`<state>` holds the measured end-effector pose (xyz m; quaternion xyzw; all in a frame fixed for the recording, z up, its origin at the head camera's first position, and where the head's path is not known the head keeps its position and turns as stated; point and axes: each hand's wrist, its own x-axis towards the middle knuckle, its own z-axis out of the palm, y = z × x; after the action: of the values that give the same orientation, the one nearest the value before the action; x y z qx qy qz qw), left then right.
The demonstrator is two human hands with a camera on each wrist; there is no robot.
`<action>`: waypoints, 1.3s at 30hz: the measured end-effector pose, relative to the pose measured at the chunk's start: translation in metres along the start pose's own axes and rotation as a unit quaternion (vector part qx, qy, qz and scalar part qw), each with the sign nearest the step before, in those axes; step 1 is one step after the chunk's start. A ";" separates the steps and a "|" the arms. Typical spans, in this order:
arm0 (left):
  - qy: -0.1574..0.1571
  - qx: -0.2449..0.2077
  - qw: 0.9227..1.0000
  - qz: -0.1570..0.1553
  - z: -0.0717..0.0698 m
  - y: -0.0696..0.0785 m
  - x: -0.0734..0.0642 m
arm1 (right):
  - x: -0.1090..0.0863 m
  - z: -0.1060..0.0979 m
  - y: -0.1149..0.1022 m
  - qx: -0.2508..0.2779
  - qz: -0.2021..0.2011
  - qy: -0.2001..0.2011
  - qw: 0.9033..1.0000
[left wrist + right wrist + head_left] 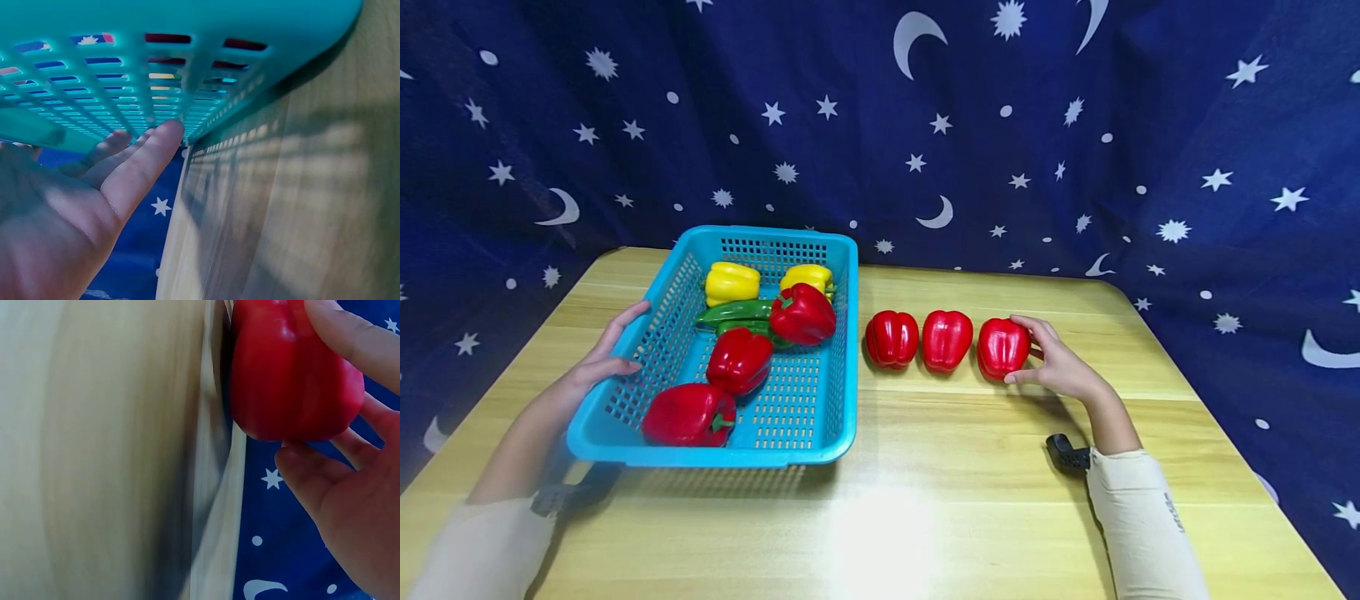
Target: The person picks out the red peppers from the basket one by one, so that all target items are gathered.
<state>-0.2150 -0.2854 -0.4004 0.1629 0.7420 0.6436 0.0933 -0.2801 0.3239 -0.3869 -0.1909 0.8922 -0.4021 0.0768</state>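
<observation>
A blue perforated basket is on the left of the head view, its front edge above a shadow on the table. My left hand holds its left side, with the thumb over the rim and the fingers along the outer wall. Inside lie several red bell peppers, yellow bell peppers and long green peppers. My right hand grips a red bell pepper between thumb and fingers, from its right side. Two more red bell peppers stand to its left in a row.
The wooden table reaches back to a dark blue curtain printed with stars and moons. Black wrist-camera mounts stick out by both sleeves. A bright glare lies on the table's front middle.
</observation>
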 end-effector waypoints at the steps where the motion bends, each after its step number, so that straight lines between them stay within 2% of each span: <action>1: 0.000 0.000 1.000 0.002 0.000 0.000 0.000 | 0.000 0.000 0.000 -0.001 -0.002 -0.001 1.000; 7: 0.007 -0.002 1.000 -0.004 -0.002 -0.001 0.000 | 0.002 -0.002 -0.004 -0.002 -0.008 -0.014 1.000; 12: 0.001 -0.016 1.000 -0.001 -0.001 -0.001 -0.001 | 0.002 -0.002 -0.004 -0.020 -0.005 -0.016 1.000; 30: 0.010 0.025 0.997 -0.074 0.006 0.014 -0.003 | -0.005 -0.005 -0.007 -0.064 0.005 -0.016 0.998; 34: 0.011 0.033 0.996 -0.079 0.007 0.015 -0.003 | -0.004 -0.005 -0.008 -0.068 0.006 -0.015 0.998; 39: 0.011 0.027 0.997 -0.069 0.004 0.013 -0.003 | -0.004 -0.006 -0.011 -0.075 -0.006 -0.005 0.997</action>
<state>-0.2091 -0.2809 -0.3885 0.1061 0.7700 0.6167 0.1247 -0.2753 0.3225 -0.3749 -0.2039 0.9182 -0.3334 0.0641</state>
